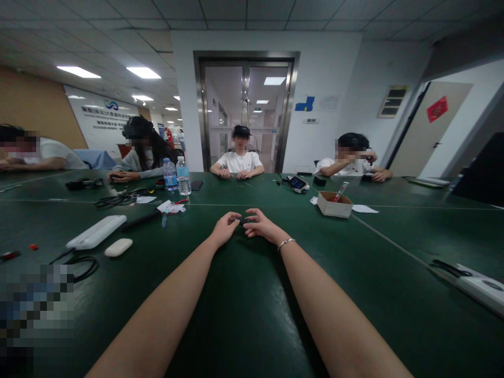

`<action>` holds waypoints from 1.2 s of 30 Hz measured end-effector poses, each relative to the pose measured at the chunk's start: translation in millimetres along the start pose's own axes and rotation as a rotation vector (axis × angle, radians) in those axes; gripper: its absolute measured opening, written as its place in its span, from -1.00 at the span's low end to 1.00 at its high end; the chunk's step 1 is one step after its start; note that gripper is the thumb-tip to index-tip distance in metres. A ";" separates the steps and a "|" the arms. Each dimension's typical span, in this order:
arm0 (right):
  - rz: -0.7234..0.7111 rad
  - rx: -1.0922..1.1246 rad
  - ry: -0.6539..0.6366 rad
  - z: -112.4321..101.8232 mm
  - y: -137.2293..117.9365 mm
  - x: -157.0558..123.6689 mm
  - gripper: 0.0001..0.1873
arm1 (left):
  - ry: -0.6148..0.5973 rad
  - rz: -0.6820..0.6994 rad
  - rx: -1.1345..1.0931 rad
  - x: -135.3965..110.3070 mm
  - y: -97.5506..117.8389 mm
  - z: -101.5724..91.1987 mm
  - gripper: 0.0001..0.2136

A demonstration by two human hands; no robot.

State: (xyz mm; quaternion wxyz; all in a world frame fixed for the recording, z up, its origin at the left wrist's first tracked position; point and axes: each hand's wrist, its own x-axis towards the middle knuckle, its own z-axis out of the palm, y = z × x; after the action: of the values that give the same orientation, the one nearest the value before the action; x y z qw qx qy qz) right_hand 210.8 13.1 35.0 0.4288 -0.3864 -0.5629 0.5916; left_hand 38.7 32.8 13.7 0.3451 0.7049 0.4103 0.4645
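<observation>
While your left hand pinches the dark object left of the box, gently steady it with your right hand, whose grip is unclear.

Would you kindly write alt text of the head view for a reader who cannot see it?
A small dark object is between a left hand and right hand at a green table. Bottles stand farther left, an open box farther right; people sit beyond.

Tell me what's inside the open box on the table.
A slim, clear-and-red item stands tilted in the open box, its top above the rim. The box's near side hides anything lying low behind it.
</observation>
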 end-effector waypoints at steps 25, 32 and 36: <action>-0.047 -0.125 -0.085 -4.9 7.7 6.4 -0.66 | -0.074 -0.061 0.092 -2.1 -4.1 1.7 -0.67; -0.053 -0.142 -0.099 -4.8 5.7 4.6 -0.68 | -0.119 -0.059 0.087 -1.4 -6.1 2.6 -0.70; -0.036 -0.125 -0.091 -3.3 3.8 3.3 -0.69 | -0.121 -0.051 0.088 -2.1 -5.5 1.9 -0.73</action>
State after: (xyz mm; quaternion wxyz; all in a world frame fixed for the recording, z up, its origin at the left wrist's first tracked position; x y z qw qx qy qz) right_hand 212.6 17.3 31.0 0.3882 -0.3749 -0.6245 0.5646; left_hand 38.6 33.0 7.5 0.3497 0.7356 0.4263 0.3935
